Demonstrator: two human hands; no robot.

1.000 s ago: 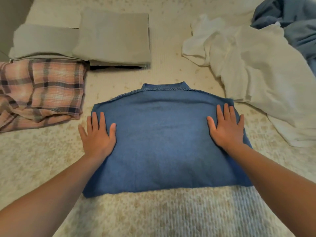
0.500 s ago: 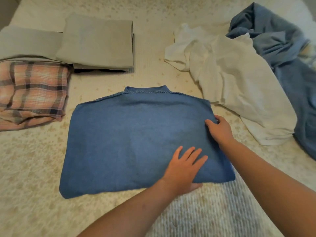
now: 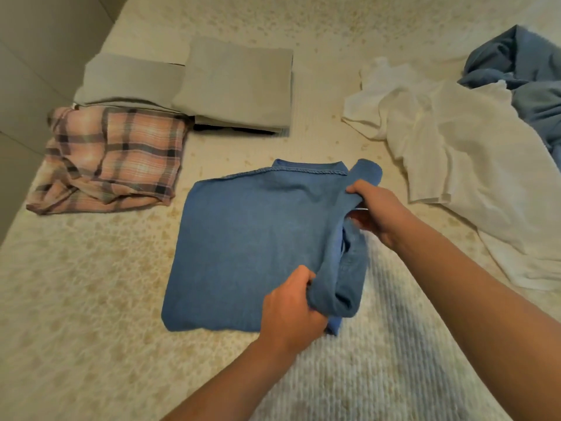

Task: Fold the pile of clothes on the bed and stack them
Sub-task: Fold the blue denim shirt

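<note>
A blue denim shirt [image 3: 249, 244] lies half folded in the middle of the bed, collar away from me. Its right edge is lifted off the bed. My left hand [image 3: 291, 311] grips that edge at the near corner. My right hand [image 3: 376, 211] grips it at the far corner, near the collar. To the right lie unfolded clothes: a crumpled white garment [image 3: 455, 153] and a blue one [image 3: 528, 77] behind it. On the left sit a folded pink plaid garment [image 3: 112, 159] and folded grey pieces [image 3: 236, 83].
The bed [image 3: 91, 299] has a cream speckled, textured cover. A grey wall or headboard [image 3: 36, 56] runs along the far left, right beside the folded clothes. Something dark shows under the grey stack [image 3: 233, 129].
Both hands left their flat press on the shirt. My left hand crossed to the right side, and now both hands grip the right edge and have raised it.
</note>
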